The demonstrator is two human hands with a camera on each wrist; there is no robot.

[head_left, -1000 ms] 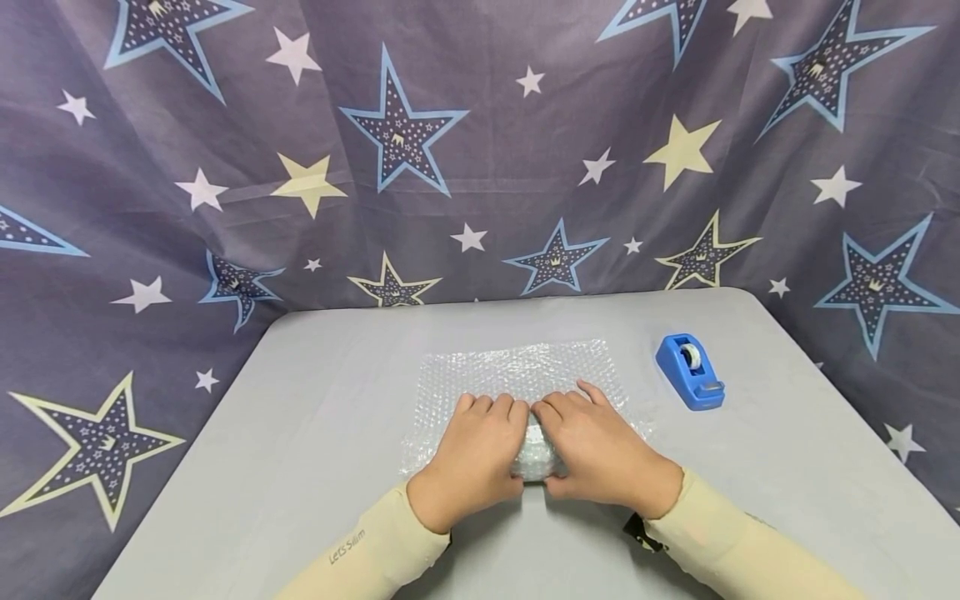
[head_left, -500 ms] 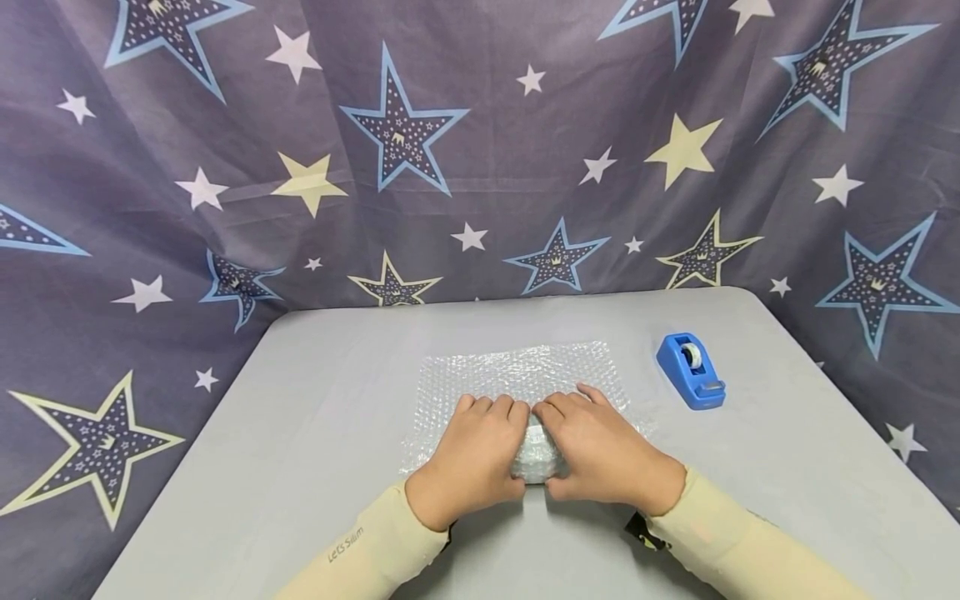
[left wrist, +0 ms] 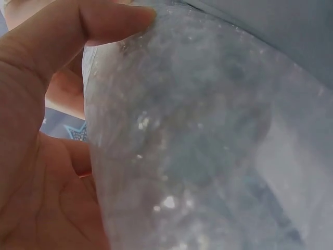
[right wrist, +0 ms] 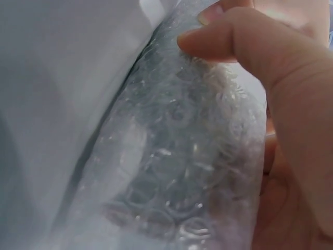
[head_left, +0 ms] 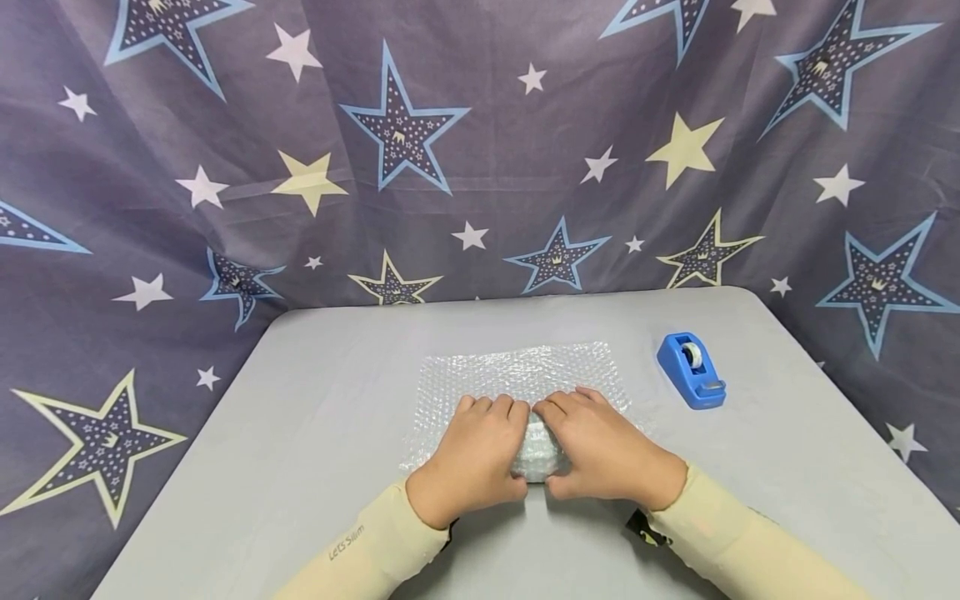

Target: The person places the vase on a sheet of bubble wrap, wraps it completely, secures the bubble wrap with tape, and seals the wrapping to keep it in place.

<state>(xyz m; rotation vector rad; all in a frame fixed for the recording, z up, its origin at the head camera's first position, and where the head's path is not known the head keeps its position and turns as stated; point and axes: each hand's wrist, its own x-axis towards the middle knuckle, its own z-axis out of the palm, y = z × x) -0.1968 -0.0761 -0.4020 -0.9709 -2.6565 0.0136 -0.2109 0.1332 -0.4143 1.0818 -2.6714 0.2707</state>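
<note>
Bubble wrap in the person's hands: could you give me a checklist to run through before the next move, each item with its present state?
1. Left hand gripping the rolled part: ok.
2. Right hand gripping it too: ok.
3. Bubble wrap fully rolled: not ok, a flat stretch lies beyond the hands.
4. Tape dispenser holding tape: ok.
5. Contents of the roll identifiable: cannot tell, the wrap blurs them.

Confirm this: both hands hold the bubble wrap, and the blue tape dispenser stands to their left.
No: the head view puts the blue tape dispenser to the right of the left hand and right hand, which do hold the bubble wrap.
</note>
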